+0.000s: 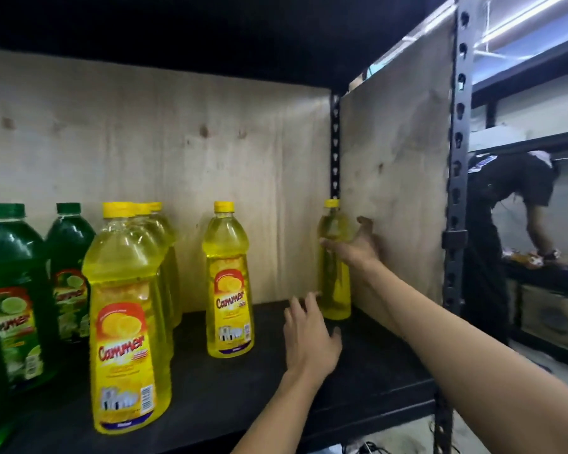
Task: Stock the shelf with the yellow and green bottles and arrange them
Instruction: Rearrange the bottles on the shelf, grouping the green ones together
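A yellow bottle (333,290) stands upright in the back right corner of the black shelf (368,371). My right hand (354,247) is at its shoulder, fingers spread across its front and thumb lifted off. My left hand (309,339) hovers open over the shelf, fingertips close to that bottle's base. Another yellow bottle (228,290) stands alone mid-shelf. A row of yellow bottles (125,322) runs front to back at the left. Two green bottles (14,290) (69,267) stand further left.
Plywood panels close the back (177,142) and the right side (397,191) of the bay. A black steel upright (456,191) marks the front right corner. Beyond it another person (505,198) bends over a neighbouring shelf.
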Available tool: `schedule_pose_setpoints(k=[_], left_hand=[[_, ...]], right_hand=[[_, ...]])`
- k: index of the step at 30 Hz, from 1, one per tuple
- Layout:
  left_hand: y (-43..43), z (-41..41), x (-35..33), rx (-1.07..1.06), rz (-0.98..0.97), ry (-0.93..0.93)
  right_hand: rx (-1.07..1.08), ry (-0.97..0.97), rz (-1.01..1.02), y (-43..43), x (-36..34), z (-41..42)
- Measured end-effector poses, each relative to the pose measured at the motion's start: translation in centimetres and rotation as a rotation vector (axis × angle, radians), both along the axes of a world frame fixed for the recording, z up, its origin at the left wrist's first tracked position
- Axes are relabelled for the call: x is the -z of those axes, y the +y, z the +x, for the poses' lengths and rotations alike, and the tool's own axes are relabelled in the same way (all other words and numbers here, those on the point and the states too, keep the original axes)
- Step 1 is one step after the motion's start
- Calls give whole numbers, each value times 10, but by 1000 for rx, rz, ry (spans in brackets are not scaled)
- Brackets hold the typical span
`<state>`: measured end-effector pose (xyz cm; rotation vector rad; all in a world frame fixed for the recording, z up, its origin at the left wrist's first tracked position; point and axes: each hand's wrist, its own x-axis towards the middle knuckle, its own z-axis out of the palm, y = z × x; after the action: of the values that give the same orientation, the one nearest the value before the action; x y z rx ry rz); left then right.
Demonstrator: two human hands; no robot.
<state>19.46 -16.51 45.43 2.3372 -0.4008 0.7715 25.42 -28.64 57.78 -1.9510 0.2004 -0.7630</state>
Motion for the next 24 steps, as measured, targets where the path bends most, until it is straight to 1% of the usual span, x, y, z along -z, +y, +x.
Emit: schedule_pose_setpoints(k=[2, 4, 8, 11, 15, 18, 21, 24], left_hand=[[-9, 10, 1, 31, -43, 53], [-11, 16, 4, 57, -67, 80], [-4, 26, 7, 27, -147, 122], [0, 24, 4, 44, -220, 205], [2, 4, -3, 122, -265, 272], [4, -24, -7, 132, -289, 203], [16, -51, -5, 78, -358, 122], [33, -68, -3, 41, -341, 102]], right_hand=[[-25, 63, -26, -7, 4, 11], [-35, 69, -37, -10, 8, 22], [2, 104, -74, -7, 11, 33], [64, 70, -70, -3, 11, 18], [164, 63, -161, 11, 14, -29], [223, 69, -234, 27, 14, -66], [204, 111, -232, 46, 12, -95], [176, 114, -285, 63, 7, -118]])
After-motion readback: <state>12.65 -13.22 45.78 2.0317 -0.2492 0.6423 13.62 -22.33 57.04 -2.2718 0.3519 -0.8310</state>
